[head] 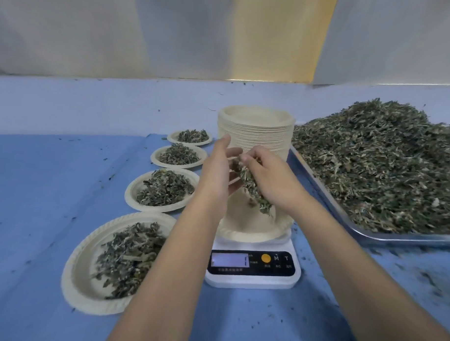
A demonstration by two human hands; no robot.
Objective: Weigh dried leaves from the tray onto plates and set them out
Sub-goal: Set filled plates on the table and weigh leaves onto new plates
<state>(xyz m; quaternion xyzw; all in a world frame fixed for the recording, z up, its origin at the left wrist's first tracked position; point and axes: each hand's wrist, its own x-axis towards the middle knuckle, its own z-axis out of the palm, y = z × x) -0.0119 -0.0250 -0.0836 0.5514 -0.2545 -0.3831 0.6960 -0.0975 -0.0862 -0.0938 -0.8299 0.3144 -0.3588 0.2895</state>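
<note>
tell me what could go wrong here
Leaves slipping from the clump of dried green leaves in the right hand may miss the cream paper plate on the white digital scale and litter the blue cloth. The left hand could knock the tall stack of cream plates behind it.

One head-worn view (wide-angle) looks forward and down; the scale lies near, centred.

Open blue cloth far left; plate stack, seemingly against the tray, behind the scale
</note>
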